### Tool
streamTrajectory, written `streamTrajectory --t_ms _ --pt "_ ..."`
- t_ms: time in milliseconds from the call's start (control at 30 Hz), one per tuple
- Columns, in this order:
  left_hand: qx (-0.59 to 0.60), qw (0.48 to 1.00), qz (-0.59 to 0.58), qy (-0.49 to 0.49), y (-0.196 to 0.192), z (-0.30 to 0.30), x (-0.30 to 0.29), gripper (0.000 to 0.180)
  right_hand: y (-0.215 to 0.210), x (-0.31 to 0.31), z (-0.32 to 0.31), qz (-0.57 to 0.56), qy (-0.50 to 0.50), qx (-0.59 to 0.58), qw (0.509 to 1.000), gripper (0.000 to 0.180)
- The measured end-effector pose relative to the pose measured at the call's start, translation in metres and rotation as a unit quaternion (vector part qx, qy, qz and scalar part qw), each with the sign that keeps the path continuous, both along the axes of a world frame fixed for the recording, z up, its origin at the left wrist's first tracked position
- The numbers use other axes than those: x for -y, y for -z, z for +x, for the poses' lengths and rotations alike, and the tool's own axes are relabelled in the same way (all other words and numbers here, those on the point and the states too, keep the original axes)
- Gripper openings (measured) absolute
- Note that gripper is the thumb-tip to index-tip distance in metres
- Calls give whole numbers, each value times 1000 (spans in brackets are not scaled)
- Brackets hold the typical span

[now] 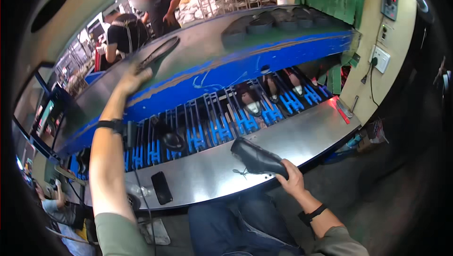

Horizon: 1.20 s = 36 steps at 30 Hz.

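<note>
My left hand (132, 80) reaches up to the raised shelf, somewhat blurred. Its thumb and fingers close around the near end of a black shoe sole (165, 48), whose far end points up and to the right. Low on the right, my right hand (292, 178) grips one end of a black lace-up shoe upper (257, 156). The upper lies on its side over the metal worktop (302, 133), and a loose lace hangs from it. My right fingers are partly hidden beneath it.
Several dark soles (283, 20) stand on the blue-edged shelf (207, 79). Below it, blue rack bars (222, 126) carry shoes (250, 100). A black phone (162, 187) and a red-handled tool (343, 113) lie on the worktop. Two people (126, 32) stand beyond the shelf.
</note>
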State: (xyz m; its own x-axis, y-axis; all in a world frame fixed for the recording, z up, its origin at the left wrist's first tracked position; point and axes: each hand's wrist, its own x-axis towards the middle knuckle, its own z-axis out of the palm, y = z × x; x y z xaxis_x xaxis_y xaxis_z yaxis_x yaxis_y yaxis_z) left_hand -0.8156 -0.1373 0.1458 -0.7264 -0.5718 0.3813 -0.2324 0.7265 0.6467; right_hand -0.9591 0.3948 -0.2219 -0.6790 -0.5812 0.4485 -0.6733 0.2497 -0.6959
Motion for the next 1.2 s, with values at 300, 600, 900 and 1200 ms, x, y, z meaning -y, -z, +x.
streamTrajectory --t_ms 300,600,900,1200 --pt "123 843 -508 -129 2 -228 -211 64 15 17 -51 -94 16 -26 995 53" --pt "66 890 -445 71 11 -379 -210 33 36 31 -81 -125 3 -72 990 50" --pt "-28 981 -174 79 -108 -322 -257 11 29 36 -74 -128 10 -75 989 51" --pt "-8 923 -321 214 -59 16 -397 19 41 9 -74 -45 21 -27 998 53"
